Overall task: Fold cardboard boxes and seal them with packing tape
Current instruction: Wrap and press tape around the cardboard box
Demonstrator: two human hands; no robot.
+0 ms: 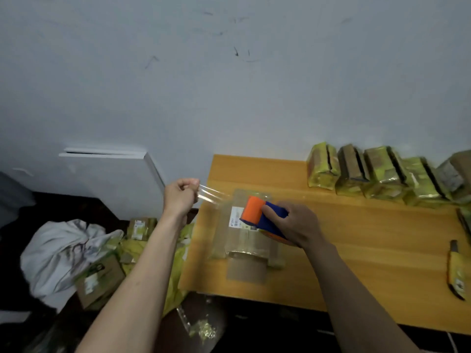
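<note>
At frame centre, left hand (181,196) pinches thin, clingy tape (210,194); right hand (297,225) grips the dispenser (262,215) over the light, probably flattened box (244,230).

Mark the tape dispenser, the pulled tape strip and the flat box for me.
tape dispenser (265,220): head view, on its blue body.
tape strip (211,194): head view, mid-span of the clear film.
flat box (246,270): head view, on its near flap.

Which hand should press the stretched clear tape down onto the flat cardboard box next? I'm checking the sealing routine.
Left, probably. The left hand already pinches the free end of the clear packing tape, while the right hand grips the orange-and-blue tape dispenser above the flat cardboard box.
</note>
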